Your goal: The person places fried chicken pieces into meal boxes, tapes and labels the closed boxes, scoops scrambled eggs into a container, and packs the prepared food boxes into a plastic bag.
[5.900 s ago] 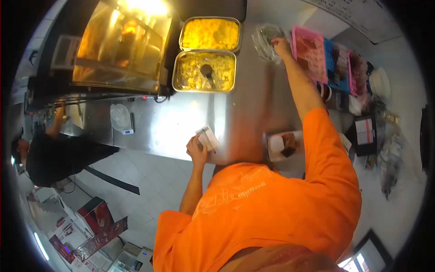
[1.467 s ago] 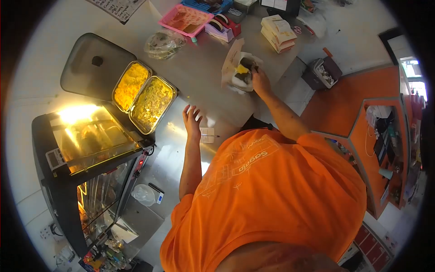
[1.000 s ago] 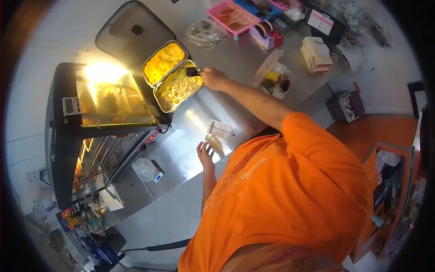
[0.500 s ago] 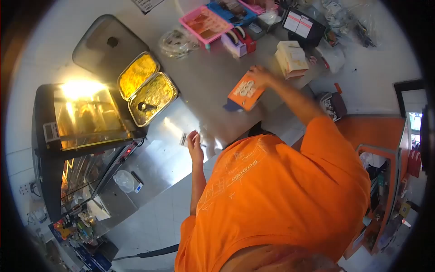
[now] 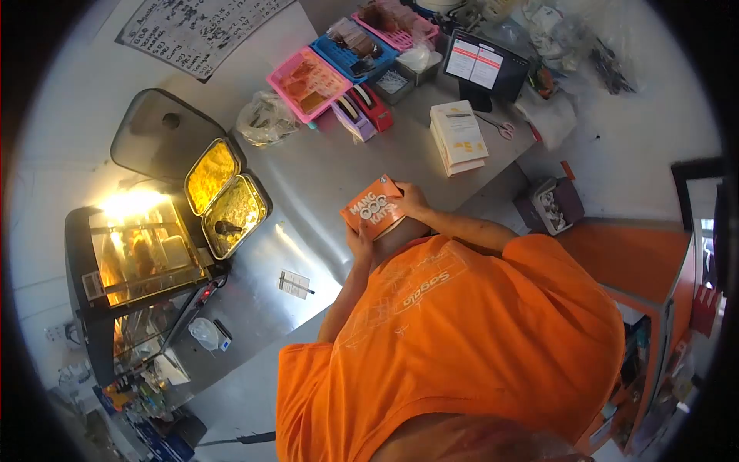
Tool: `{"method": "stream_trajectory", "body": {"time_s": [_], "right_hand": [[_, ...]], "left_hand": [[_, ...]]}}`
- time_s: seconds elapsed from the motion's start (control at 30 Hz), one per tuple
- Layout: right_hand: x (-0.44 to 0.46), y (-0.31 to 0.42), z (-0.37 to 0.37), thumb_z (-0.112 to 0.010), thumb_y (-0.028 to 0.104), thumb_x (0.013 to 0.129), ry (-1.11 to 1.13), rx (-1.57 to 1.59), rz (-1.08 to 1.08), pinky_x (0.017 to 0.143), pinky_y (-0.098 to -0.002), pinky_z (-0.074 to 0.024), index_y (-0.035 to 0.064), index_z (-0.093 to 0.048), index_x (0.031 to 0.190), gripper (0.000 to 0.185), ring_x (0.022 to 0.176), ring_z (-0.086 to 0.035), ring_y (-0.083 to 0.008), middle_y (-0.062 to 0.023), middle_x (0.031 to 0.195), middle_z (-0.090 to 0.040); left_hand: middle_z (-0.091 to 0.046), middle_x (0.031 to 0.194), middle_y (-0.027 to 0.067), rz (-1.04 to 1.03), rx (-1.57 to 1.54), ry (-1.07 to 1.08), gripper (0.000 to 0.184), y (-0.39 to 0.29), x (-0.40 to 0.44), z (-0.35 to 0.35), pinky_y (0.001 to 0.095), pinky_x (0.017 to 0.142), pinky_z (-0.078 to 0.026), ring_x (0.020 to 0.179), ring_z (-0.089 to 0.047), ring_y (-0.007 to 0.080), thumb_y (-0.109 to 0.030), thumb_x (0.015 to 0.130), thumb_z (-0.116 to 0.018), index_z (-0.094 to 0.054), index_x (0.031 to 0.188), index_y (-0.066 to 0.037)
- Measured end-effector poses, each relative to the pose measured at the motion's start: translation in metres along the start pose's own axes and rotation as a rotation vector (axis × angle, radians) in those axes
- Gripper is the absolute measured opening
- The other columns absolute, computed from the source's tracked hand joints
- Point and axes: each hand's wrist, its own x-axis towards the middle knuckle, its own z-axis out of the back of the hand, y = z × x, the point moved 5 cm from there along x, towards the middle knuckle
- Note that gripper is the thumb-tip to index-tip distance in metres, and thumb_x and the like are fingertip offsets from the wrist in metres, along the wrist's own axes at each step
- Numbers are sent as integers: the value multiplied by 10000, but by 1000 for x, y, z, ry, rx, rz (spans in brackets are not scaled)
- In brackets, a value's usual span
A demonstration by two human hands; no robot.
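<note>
Left hand joined right hand; box between.

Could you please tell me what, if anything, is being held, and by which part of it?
The orange box: the left hand holds its lower-left edge, the right hand its right side, as pictured.

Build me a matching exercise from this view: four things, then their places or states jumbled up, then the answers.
1. orange printed cardboard box
2. dark rounded utensil
3. red-handled metal scissors
4. small white rectangular paper

A. beside a white-and-yellow cardboard stack
B. under a thin dark pen
C. held, lettering showing
D. in yellow food

Pairs: 1-C, 2-D, 3-A, 4-B
</note>
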Motion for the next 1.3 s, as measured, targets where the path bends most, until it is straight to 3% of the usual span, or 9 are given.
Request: {"method": "stream_trajectory", "body": {"time_s": [0.13, 0.4, 0.57, 0.67, 0.83, 0.93, 1.03, 1.23, 1.3], "right_hand": [[25, -11, 5, -664, 356, 922, 196, 49, -129, 766, -310, -504, 15, -671, 1182, 428, 884, -672, -171, -161, 1003, -718], [33, -16, 7, -567, 442, 948, 206, 52, -43, 851, -361, -490, -17, -642, 1095, 488, 964, -652, -245, -175, 1022, -686], [33, -49, -1, -592, 317, 957, 285, 119, -154, 890, -321, -482, -42, -620, 1186, 427, 1009, -630, -210, -136, 1099, -672], [28, -51, -1, -607, 285, 950, 312, 183, -151, 907, -320, -478, -39, -616, 1210, 416, 1032, -631, -214, -132, 1106, -679], [31, -73, -1, -684, 235, 908, 390, 210, -139, 969, -331, -468, -9, -561, 1326, 499, 1186, -583, -258, -163, 1291, -613], [32, -30, 19, -742, 193, 849, 237, -272, 273, 997, -361, -479, 15, -488, 1400, 633, 1331, -473, -318, -192, 1433, -476], [8, 31, 21, -786, 174, 785, 536, -720, 762, 1011, -395, -494, 33, -447, 1422, 735, 1407, -363, -372, -207, 1487, -365], [2, 7, -3, -711, 117, 819, 867, -982, 702, 991, -412, -512, 25, -633, 1189, 389, 1277, -532, -301, -154, 1252, -602], [-3, 17, 10, -661, 79, 845, 639, -796, 1022, 973, -415, -514, 12, -657, 1117, 280, 1185, -585, -273, -132, 1159, -644]], "left_hand": [[-623, 1226, 115, 78, -93, -28, 496, -18, -2, 19, 306, 973, -441, 1131, -572, 166, -278, 1026, -535, -481, 1375, 70], [-636, 1131, 86, 436, -142, -29, 564, 2, -12, 53, 324, 962, -410, 1044, -570, 177, -454, 992, -532, -589, 1301, 15], [-559, 813, -21, 376, -172, -121, 441, 5, -27, 32, 245, 642, -389, 725, -481, 73, -322, 1008, -518, -625, 1275, 13], [-597, 858, -8, 273, -128, -88, 427, 1, -24, 32, 246, 678, -423, 743, -485, 75, -263, 997, -541, -603, 1315, 15], [-620, 1284, 149, 295, 144, 68, 694, 24, -4, 58, 369, 908, -493, 1106, -612, 239, -242, 841, -759, -486, 1449, -48], [-511, 1394, 206, -129, 791, -82, 872, -24, 10, 62, 429, 998, -480, 1270, -516, 347, -241, 655, -875, -512, 1444, -164], [-377, 1480, 222, -355, 1033, 345, 941, -90, 6, 16, 482, 1039, -455, 1347, -399, 386, -228, 579, -902, -509, 1434, -251], [-264, 1549, 236, -488, 1164, 626, 950, -63, 4, -11, 559, 1110, -359, 1358, -336, 452, -293, 656, -842, -399, 1495, -348], [-232, 1565, 241, -634, 1091, 596, 904, -57, 0, -5, 591, 1109, -343, 1361, -312, 478, -339, 704, -803, -376, 1500, -385]]}}
